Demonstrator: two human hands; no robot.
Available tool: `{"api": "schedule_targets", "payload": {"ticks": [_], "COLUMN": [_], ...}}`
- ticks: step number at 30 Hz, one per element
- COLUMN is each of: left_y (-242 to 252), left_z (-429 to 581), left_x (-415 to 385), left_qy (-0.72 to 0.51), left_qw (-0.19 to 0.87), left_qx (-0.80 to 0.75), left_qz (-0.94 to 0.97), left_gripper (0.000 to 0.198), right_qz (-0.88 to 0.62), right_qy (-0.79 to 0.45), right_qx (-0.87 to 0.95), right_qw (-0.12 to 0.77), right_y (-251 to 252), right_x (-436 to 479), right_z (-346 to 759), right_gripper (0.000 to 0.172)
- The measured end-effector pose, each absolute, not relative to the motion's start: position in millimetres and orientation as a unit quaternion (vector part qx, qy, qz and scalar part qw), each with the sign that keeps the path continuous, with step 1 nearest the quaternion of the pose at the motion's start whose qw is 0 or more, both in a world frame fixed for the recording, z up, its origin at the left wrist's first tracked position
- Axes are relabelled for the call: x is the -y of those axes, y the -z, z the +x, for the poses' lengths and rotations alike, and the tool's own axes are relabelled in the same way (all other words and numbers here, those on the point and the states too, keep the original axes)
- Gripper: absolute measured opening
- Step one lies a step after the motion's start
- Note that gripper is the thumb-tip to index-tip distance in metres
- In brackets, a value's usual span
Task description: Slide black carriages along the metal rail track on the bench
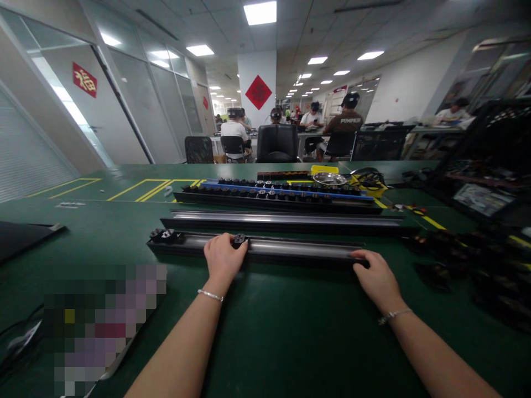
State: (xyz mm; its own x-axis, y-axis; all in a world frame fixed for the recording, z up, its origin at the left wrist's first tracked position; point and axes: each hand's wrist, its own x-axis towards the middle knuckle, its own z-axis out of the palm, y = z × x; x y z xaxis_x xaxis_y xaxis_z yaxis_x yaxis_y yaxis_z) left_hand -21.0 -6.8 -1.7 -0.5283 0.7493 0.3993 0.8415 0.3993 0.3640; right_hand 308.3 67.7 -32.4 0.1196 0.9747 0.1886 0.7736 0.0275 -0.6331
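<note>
A long black rail (290, 250) lies across the green table (265, 331) in front of me. My left hand (223, 257) rests on the rail left of its middle, fingers pinched on a small black socket part (239, 239) seated in the rail's channel. Two more black parts (162, 235) sit at the rail's left end. My right hand (375, 275) grips the rail's right end, fingers curled over its near edge. Both wrists wear thin bracelets.
A second empty rail (286, 220) lies just behind, and further rails (274, 194) filled with several black parts behind that. A metal bowl (329, 178) and yellow tray (324, 169) stand at the back. Loose black parts (464, 260) pile at the right. People sit at desks beyond.
</note>
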Motion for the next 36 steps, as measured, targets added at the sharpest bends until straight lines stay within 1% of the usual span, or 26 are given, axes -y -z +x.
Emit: {"api": "schedule_targets", "payload": {"ticks": [3,8,17,22,30,36], "left_y": [2.5,3.5,1.6,2.4,2.4,3.3], "left_z": [-20.6,-20.1,-18.2,-18.6,-17.9,-17.7], "left_x": [7.1,7.4,7.2,7.1,6.7,6.4], "left_qy": [0.27,0.273,0.273,0.277,0.268,0.279], "left_qw": [0.088,0.085,0.074,0.077,0.076,0.081], "left_qx": [0.828,0.825,0.826,0.824,0.825,0.819], "left_qz": [-0.483,-0.487,-0.488,-0.489,-0.491,-0.495], "left_gripper": [0.031,0.032,0.031,0.032,0.033,0.032], "right_qz": [-0.671,-0.68,-0.677,-0.691,-0.68,-0.699], "right_qy": [-0.154,-0.154,-0.149,-0.16,-0.155,-0.17], "right_qx": [0.647,0.644,0.641,0.632,0.647,0.633], "right_qw": [0.328,0.314,0.329,0.312,0.309,0.286], "right_y": [32.0,32.6,32.2,29.3,30.7,23.7], "right_x": [-67.6,-68.0,-68.7,-67.6,-67.9,-65.0], "right_z": [307.9,308.6,307.5,306.1,307.6,303.9], "right_gripper": [0.031,0.032,0.031,0.031,0.033,0.034]}}
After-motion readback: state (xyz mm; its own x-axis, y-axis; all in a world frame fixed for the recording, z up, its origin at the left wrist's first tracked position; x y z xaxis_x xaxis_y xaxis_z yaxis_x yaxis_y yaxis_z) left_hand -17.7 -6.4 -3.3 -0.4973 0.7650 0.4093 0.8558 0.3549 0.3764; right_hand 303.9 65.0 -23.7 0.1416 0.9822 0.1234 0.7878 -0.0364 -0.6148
